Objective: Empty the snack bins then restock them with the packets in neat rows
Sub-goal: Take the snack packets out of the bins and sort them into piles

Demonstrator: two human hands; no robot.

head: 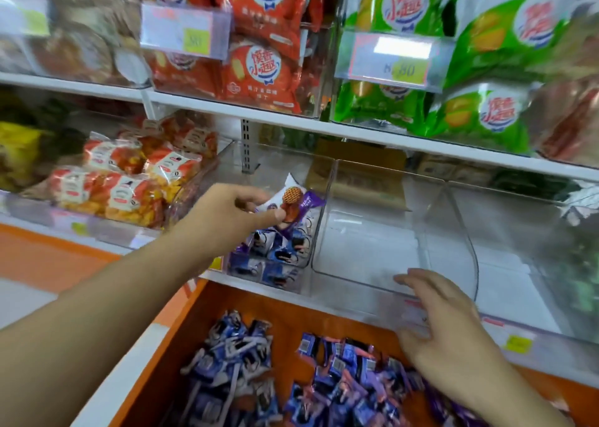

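Head view, nearest me: loose purple packets [340, 384] lie heaped in the orange tray [285, 310] below the shelf. My right hand [444, 326] hovers above them with fingers spread, holding nothing, by the front edge of an empty clear bin [389, 232]. Farther in, my left hand [227, 215] pinches one purple packet [291, 203] over the neighbouring bin [311, 241], where a few packets [275, 254] already lie. Red bags [265, 70] and green bags [486, 53] fill the shelf above.
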